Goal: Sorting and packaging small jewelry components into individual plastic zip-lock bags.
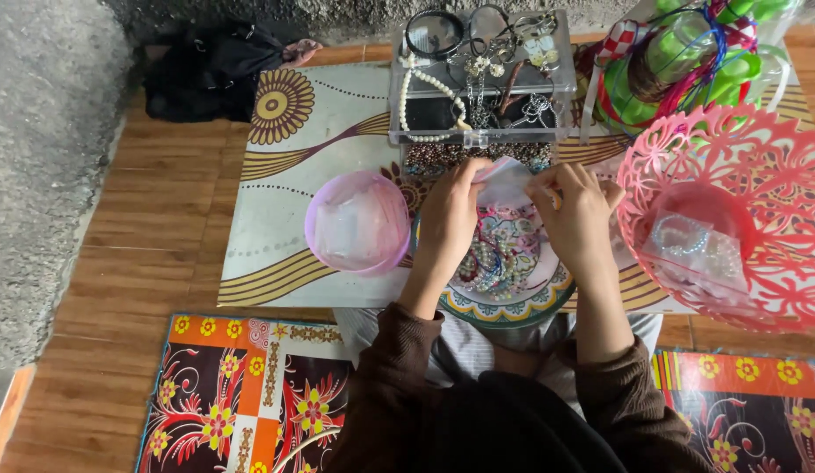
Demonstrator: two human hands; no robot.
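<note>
My left hand and my right hand both pinch a small clear plastic bag between them, held over a patterned plate. Beaded bracelets in mixed colours lie heaped on the plate under my hands. Both wrists come out of dark brown sleeves. Just beyond my fingers stands a clear plastic case holding a white pearl necklace, bangles and metal jewellery.
A pink bowl with small clear bags sits left of the plate. A pink openwork basket holding bagged beads stands at right, green and red items behind it. A black bag lies far left. Patterned mats cover the wood floor.
</note>
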